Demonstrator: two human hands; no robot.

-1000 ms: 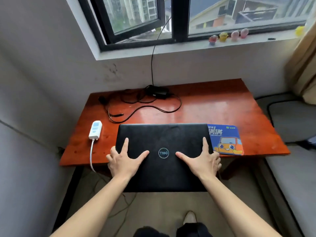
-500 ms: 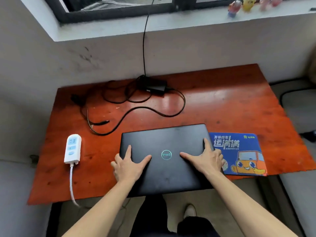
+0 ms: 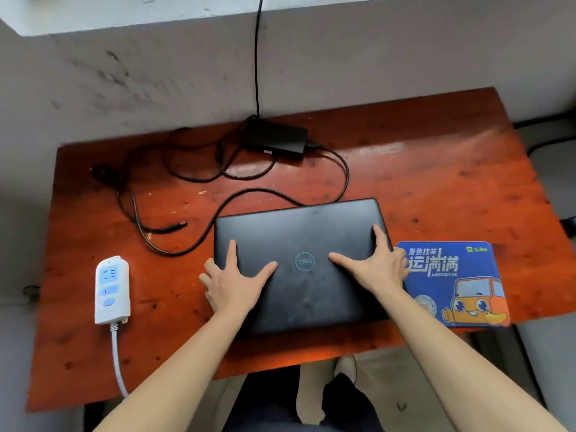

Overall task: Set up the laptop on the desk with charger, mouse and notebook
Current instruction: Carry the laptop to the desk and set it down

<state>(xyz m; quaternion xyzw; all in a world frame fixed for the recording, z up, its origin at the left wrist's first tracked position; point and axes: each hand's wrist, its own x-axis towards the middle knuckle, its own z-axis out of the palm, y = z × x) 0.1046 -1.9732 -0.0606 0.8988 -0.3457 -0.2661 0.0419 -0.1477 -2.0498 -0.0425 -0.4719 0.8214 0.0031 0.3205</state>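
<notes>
A closed black laptop (image 3: 299, 232) lies lid up on the red-brown wooden desk (image 3: 436, 182), near its front edge. My left hand (image 3: 232, 282) rests on the lid's left part and my right hand (image 3: 374, 269) on its right part. On both, the fingers are spread, the thumbs point inward and the outer fingers reach over the side edges. The black charger brick (image 3: 274, 138) sits at the back of the desk. Its cable loops across the desk, and the loose plug tip (image 3: 179, 225) lies left of the laptop. I see no mouse and no notebook.
A blue mouse pad (image 3: 452, 282) with an orange cartoon truck lies just right of the laptop, at the desk's front edge. A white power strip (image 3: 111, 289) lies at the front left, its cord hanging off the desk. A wall stands behind the desk, with a cable running up it.
The laptop has slid away from me, from overhanging the front edge to lying fully on the desk. Both hands stayed on the lid. The view has tilted down and closer.
</notes>
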